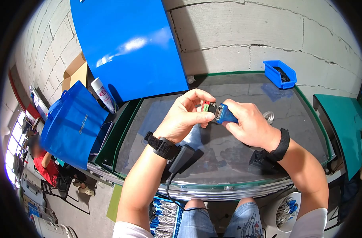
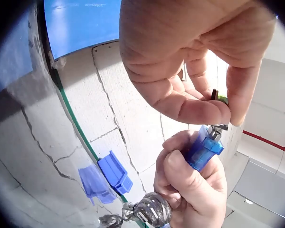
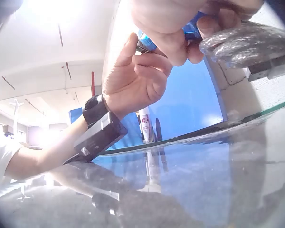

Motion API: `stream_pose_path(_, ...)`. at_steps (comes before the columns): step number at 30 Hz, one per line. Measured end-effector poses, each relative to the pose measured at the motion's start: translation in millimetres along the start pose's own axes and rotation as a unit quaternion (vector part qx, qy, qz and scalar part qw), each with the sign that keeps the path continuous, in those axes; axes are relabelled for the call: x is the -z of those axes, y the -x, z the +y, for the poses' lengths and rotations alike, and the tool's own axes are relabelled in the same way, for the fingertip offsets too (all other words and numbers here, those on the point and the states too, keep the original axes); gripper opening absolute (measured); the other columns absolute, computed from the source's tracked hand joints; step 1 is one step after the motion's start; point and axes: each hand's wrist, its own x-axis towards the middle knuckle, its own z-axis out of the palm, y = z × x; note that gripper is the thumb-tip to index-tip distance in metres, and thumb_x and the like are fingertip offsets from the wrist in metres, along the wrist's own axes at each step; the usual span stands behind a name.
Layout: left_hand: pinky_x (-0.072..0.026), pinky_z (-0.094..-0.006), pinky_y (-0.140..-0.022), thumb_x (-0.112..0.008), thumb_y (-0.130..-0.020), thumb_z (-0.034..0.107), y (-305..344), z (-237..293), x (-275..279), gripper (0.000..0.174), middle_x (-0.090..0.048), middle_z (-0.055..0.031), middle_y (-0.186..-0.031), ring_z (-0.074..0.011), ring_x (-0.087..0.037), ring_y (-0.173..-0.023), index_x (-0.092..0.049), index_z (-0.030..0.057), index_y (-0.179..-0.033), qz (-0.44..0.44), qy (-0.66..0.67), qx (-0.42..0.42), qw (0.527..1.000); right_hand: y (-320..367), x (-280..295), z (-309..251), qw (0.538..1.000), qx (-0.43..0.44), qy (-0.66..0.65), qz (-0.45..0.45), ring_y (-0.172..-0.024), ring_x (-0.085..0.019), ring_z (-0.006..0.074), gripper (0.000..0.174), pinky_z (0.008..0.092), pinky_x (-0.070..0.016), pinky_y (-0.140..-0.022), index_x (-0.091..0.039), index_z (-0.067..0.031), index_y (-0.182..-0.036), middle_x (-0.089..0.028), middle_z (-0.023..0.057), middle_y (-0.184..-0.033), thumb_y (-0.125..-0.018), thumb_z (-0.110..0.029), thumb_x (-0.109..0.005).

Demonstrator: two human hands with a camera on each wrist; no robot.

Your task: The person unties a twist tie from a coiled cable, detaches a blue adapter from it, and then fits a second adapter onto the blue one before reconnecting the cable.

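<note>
Over the table, my left hand (image 1: 181, 115) pinches a small connector with a green terminal block (image 1: 206, 107) between thumb and fingers. My right hand (image 1: 253, 123) grips a translucent blue serial cable plug (image 1: 228, 115), its metal end facing the small connector. In the left wrist view, the metal end of the blue plug (image 2: 205, 149) sits right at the left fingertips, which hide most of the small connector. A coiled grey cable (image 3: 249, 45) hangs beside the right hand. Both hands are raised above the dark tabletop (image 1: 228, 158).
At the back right stands a blue bin (image 1: 279, 75) with dark items inside. A large blue panel (image 1: 129, 47) leans on the wall. To the left are a spray can (image 1: 103, 95), a blue bag (image 1: 74, 127) and a seated person (image 1: 50, 164). A white bucket (image 1: 268, 210) of cables stands below.
</note>
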Motion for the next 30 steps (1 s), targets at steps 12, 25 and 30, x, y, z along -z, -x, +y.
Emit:
stream_pose_path(12, -0.0459, -0.023, -0.053, -0.072, -0.073, 0.001, -0.4, 0.4, 0.6, 0.028, -0.061, -0.0041, -0.082, -0.0101, -0.056, -0.067, -0.057, 0.0041, -0.096, 0.001, -0.019, 0.062, 0.998, 1.5, -1.5, -2.1, 0.992, -0.032, 0.118, -0.014, -0.07, -0.058, 0.0403, 0.023, 0.047, -0.0461, -0.06, -0.046, -0.0008, -0.086, -0.059, 0.0187, -0.072, -0.069, -0.007, -0.061)
stream_pose_path(25, -0.0502, -0.0256, -0.055, -0.072, -0.072, 0.0, -3.1, -4.7, -2.7, 0.031, -0.061, -0.0063, -0.082, -0.0126, -0.059, -0.067, -0.058, 0.0017, -0.099, 0.004, -0.022, 0.025, 0.999, 1.6, 1.3, -8.7, 0.988, -0.02, 0.153, -0.005, -0.069, -0.059, 0.0384, 0.023, 0.0455, -0.0474, -0.059, -0.047, 0.0013, -0.085, -0.059, 0.0183, -0.073, -0.068, -0.005, -0.061)
stream_pose_path(30, -0.0521, -0.0271, -0.057, -0.072, -0.072, -0.002, -2.4, -2.9, -0.4, 0.031, -0.062, -0.0068, -0.082, -0.0131, -0.06, -0.067, -0.057, 0.0015, -0.099, -0.018, -0.032, 0.049, 0.998, 2.1, -0.9, -6.9, 0.988, -0.017, 0.152, -0.012, -0.067, -0.058, 0.0388, 0.024, 0.0456, -0.0472, -0.059, -0.047, 0.0008, -0.086, -0.059, 0.0184, -0.072, -0.067, -0.005, -0.062)
